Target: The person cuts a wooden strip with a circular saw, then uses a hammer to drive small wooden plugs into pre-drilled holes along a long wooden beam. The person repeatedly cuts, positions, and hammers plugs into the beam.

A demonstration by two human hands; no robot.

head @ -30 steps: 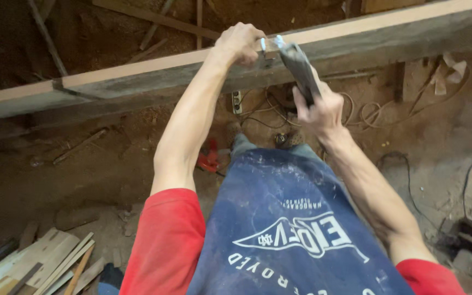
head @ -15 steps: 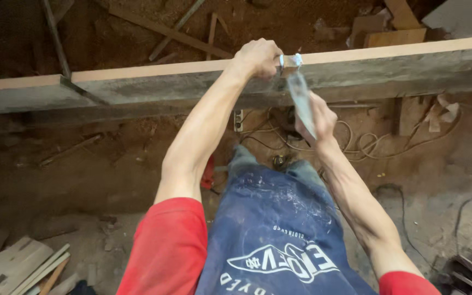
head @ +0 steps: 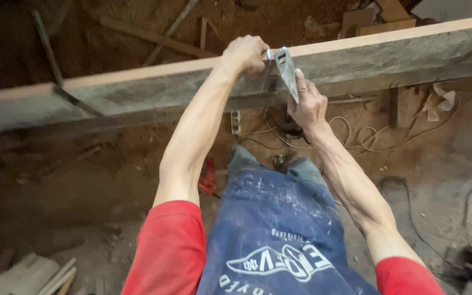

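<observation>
Both hands work one long timber beam: left hand clenched on its top edge, right hand gripping a metal square

a printed emblem sits at the lower centre of the frame, on the blue apron: a white winged shape with curved rows of white lettering under it, seen upside down. flattened pieces of brown cardboard lie at the upper right, behind the long wooden beam. no screens or signs show.
</observation>
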